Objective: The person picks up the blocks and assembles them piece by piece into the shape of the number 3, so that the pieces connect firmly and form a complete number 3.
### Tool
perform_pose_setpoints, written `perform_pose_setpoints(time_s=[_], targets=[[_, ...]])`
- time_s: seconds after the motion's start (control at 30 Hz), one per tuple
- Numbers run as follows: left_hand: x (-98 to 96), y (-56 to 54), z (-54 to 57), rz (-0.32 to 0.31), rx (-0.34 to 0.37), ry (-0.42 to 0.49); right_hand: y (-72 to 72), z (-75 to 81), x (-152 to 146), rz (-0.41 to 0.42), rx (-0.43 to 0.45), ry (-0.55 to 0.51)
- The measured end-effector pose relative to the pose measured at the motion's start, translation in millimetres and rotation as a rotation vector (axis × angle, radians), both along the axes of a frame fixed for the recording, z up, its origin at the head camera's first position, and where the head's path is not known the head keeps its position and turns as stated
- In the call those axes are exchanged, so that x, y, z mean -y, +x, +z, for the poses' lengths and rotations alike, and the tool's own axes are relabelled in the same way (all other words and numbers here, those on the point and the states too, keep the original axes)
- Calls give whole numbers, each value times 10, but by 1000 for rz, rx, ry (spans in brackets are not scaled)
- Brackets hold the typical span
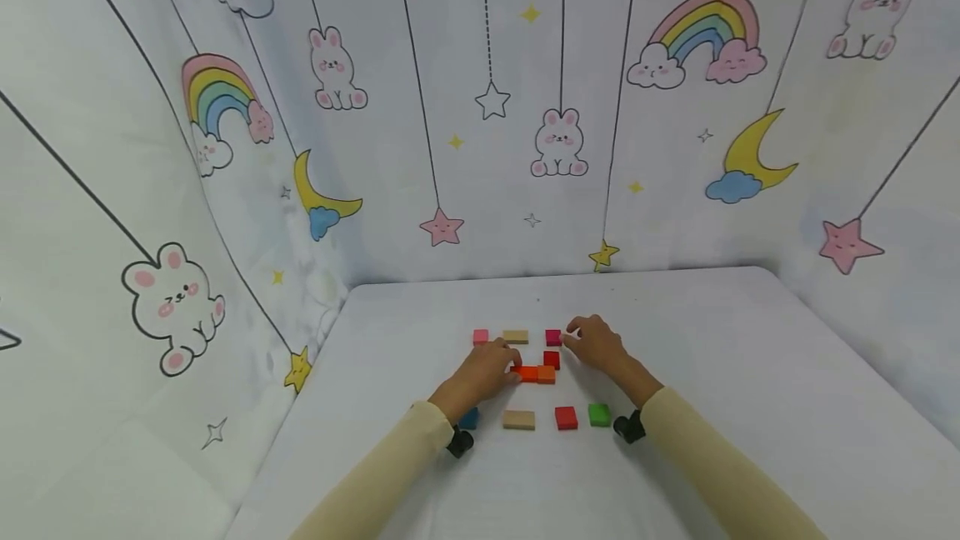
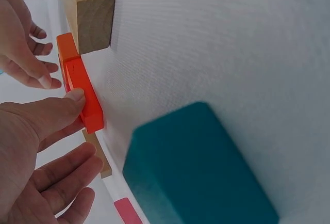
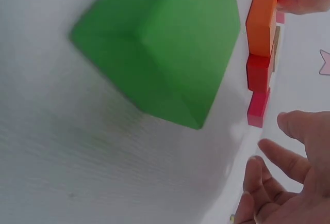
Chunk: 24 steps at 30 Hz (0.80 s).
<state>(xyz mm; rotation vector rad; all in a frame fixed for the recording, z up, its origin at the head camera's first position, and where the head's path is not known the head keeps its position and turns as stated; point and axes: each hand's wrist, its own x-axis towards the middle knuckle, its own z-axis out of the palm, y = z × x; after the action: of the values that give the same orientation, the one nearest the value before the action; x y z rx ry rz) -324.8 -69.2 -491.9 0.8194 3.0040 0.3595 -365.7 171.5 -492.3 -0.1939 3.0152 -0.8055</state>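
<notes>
L hand [image 1: 483, 369]: orange-red blk [image 1: 528, 374] is pinched near its left end btwn thumb & fingertip; remaining fingers are spread, loosely bent.
R hand [image 1: 596, 344]: nothing is gripped; fingers are parted & loosely bent. Crimson blk [image 1: 553, 337] is approached closest; in R wrist view a gap is seen btwn it & thumb tip.
Orange-red blk pos.: laid flat mid-table, btwn front & rear blks; its right end is butted against orange blk [image 1: 546, 374].
Behind that: red blk [image 1: 552, 360] is set at orange blk's far side, w/ crimson blk placed beyond; contact btwn those two can't be told.
Rear row: pink blk [image 1: 481, 337] & rear wood blk [image 1: 515, 337] are lined up left of crimson blk, w/ gaps; pink blk is partly covered by L hand.
Front row, L to R: blue blk [image 1: 469, 418], front wood blk [image 1: 519, 420], front red blk [image 1: 566, 418], green blk [image 1: 599, 415], all spaced apart.
In the way: blue blk is partly hidden by L wrist in head view; wrist views are largely filled by blue blk (L) & green blk (R).
Surroundings: white tabletop [image 1: 712, 332] is backed by white cloth [image 1: 465, 23], printed w/ bunnies, rainbows, moons, stars.
</notes>
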Motion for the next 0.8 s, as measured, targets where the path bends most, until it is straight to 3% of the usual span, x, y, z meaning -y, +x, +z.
perform_pose_setpoints(time_s=[0.47, 0.8], targets=[[-22, 17, 45, 6, -6, -28, -157, 8, 107, -34, 48, 36], [-19, 5, 21, 12, -11, -35, -209, -61, 133, -46, 97, -8]])
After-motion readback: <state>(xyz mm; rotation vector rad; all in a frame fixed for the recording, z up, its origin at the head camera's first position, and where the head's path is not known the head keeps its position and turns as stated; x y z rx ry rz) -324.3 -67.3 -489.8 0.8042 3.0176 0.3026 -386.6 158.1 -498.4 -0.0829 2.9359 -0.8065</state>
